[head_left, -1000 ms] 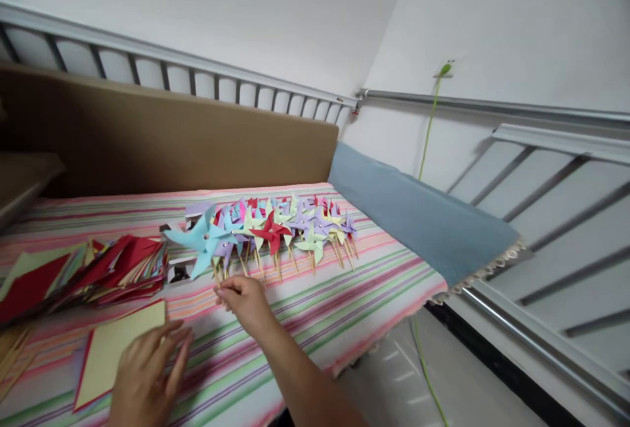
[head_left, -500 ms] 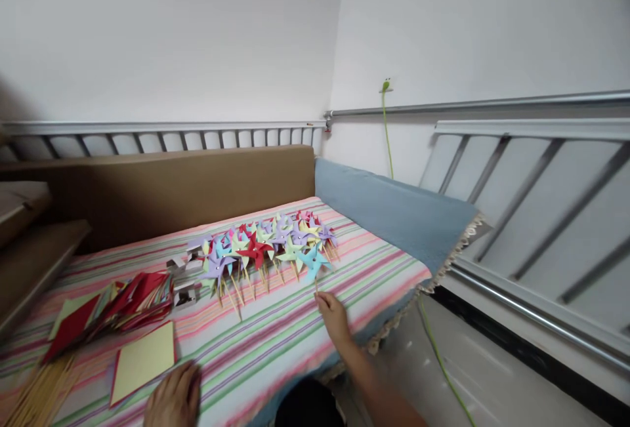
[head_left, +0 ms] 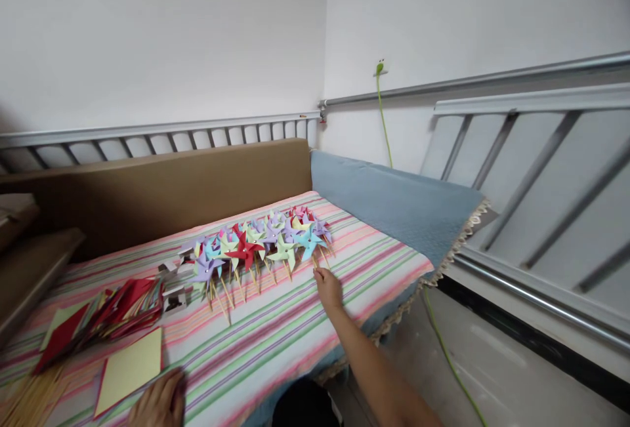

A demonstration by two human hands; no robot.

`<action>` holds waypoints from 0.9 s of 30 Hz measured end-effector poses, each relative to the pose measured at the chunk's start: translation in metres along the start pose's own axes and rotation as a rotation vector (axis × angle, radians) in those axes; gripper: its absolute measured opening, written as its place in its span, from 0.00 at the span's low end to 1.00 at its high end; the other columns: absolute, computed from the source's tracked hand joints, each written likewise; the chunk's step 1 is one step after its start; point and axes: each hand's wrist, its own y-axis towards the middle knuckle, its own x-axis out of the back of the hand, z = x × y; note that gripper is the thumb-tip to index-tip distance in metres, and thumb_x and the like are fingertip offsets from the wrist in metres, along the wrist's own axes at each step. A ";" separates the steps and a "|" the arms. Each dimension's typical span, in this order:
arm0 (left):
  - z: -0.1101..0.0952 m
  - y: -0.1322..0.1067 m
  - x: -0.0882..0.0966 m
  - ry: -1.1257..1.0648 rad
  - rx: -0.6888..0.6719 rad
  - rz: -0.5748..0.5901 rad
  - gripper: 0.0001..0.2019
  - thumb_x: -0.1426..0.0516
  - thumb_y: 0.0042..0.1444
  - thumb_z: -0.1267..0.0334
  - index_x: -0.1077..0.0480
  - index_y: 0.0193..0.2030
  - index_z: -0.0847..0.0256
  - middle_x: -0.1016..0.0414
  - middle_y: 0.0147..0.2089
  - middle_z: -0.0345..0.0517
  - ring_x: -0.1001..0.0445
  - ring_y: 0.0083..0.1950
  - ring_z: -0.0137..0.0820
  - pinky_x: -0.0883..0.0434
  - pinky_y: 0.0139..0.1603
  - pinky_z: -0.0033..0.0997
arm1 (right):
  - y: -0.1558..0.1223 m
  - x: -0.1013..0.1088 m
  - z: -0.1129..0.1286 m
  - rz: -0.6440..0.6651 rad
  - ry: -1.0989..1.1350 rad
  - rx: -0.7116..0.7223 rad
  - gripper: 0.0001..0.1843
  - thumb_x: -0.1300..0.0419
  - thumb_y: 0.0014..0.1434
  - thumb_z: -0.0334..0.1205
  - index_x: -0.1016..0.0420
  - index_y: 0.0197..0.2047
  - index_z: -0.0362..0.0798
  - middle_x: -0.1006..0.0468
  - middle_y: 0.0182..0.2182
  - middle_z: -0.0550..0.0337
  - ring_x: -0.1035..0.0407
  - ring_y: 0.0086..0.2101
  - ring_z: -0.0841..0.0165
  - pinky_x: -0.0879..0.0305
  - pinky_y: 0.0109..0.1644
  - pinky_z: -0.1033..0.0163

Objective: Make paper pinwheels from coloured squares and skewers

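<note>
Resting left hand: loosely curled, holding nothing visible, near the front edge of the striped cloth.
Right hand: nearer, pinching the lower stick.
Blue pinwheel: just beyond right hand, long axis toward the cloth's far corner.

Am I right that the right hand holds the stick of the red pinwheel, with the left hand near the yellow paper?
Not red: the head view shows the right hand holding the stick of the blue pinwheel, the left hand near the yellow paper.
</note>
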 end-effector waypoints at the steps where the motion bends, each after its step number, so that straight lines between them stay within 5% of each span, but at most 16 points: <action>1: -0.001 0.000 0.001 0.003 0.006 0.004 0.17 0.53 0.54 0.56 0.29 0.45 0.54 0.26 0.50 0.44 0.32 0.52 0.38 0.38 0.50 0.38 | 0.001 -0.001 0.000 -0.003 -0.024 -0.002 0.11 0.47 0.60 0.43 0.29 0.39 0.44 0.26 0.36 0.58 0.30 0.35 0.69 0.33 0.41 0.57; 27: -0.009 -0.001 0.008 0.024 -0.028 -0.015 0.17 0.51 0.53 0.56 0.29 0.46 0.57 0.27 0.50 0.46 0.32 0.50 0.39 0.39 0.48 0.39 | 0.005 -0.011 0.002 -0.023 -0.326 -0.006 0.12 0.47 0.61 0.42 0.31 0.44 0.44 0.27 0.40 0.57 0.30 0.37 0.69 0.32 0.41 0.57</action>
